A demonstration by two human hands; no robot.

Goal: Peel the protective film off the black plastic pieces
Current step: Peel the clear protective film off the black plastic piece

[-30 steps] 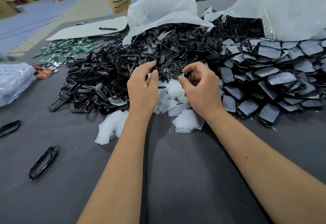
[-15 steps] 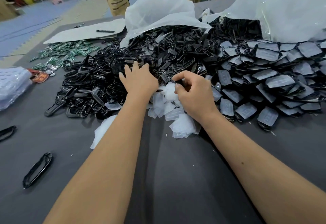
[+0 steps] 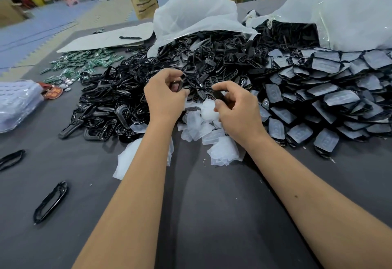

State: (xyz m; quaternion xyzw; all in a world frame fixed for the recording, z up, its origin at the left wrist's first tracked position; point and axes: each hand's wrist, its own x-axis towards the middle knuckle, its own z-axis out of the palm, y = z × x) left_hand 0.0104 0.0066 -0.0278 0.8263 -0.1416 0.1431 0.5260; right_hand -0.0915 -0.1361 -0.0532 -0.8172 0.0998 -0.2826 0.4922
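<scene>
My left hand (image 3: pixel 164 97) is raised over the near edge of the heap of bare black plastic pieces (image 3: pixel 118 99) and pinches a small black piece (image 3: pixel 179 84) between thumb and fingers. My right hand (image 3: pixel 235 107) holds another small black piece (image 3: pixel 218 94) at its fingertips, just above a pile of peeled white film scraps (image 3: pixel 203 129). To the right lies a heap of black pieces still covered in cloudy film (image 3: pixel 331 101).
Two loose black frames (image 3: pixel 51 202) (image 3: pixel 11 158) lie on the grey table at the left. Green circuit boards (image 3: pixel 84 63), a bubble-wrap bag (image 3: pixel 17 103) and two large clear plastic bags (image 3: pixel 195 18) (image 3: pixel 347 12) surround the heaps.
My left hand reached forward flat onto the bare pile, then pulled back and now pinches a black piece. My right hand stayed over the film scraps, still gripping its piece.
</scene>
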